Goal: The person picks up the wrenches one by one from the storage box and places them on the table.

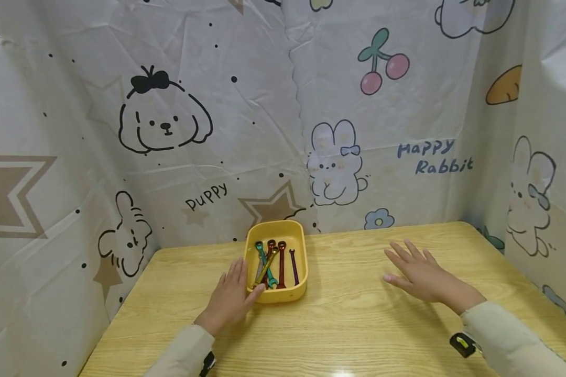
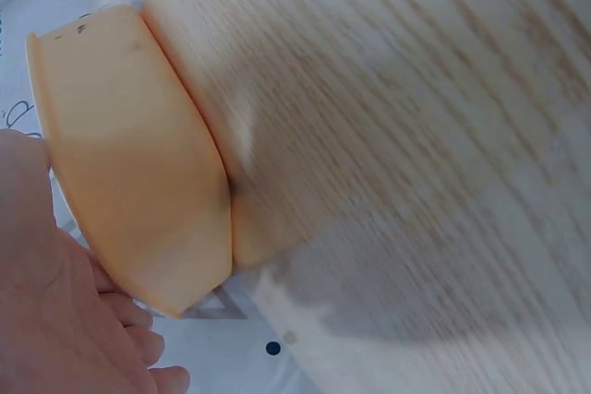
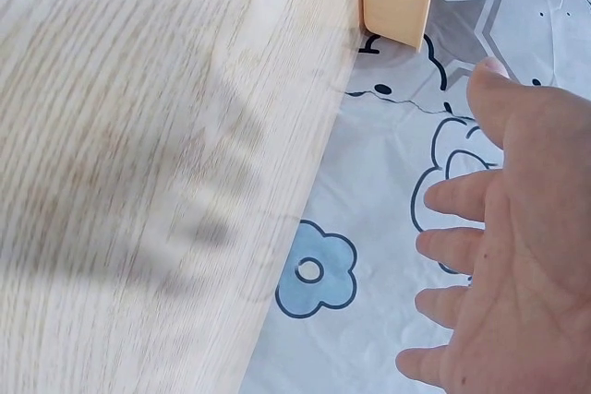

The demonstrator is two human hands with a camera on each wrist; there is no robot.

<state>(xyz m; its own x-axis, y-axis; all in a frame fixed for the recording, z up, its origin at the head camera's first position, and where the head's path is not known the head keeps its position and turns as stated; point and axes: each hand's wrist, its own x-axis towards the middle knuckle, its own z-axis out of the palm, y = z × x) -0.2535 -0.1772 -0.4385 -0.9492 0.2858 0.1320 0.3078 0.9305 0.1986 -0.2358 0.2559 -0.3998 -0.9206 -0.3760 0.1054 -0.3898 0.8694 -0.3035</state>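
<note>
A yellow plastic bin (image 1: 278,296) stands toward the back of the table, left of its middle. Inside lie several small coloured wrenches: a red one (image 1: 282,264) and a purple one (image 1: 294,268) lengthwise, a gold one (image 1: 266,268) crossing a teal one at the left. My left hand (image 1: 230,294) is at the bin's near left corner, fingers extended along its left side and thumb by the front rim. In the left wrist view, the bin wall (image 2: 138,154) is beside that hand. Well to the right, my right hand (image 1: 422,273) hovers over the table, fingers spread, holding nothing.
The wood-grain table (image 1: 349,314) has its back edge close behind the bin. A printed white curtain (image 1: 264,104) surrounds it at the back and both sides. Dark wrist devices (image 1: 462,344) sit below both sleeves.
</note>
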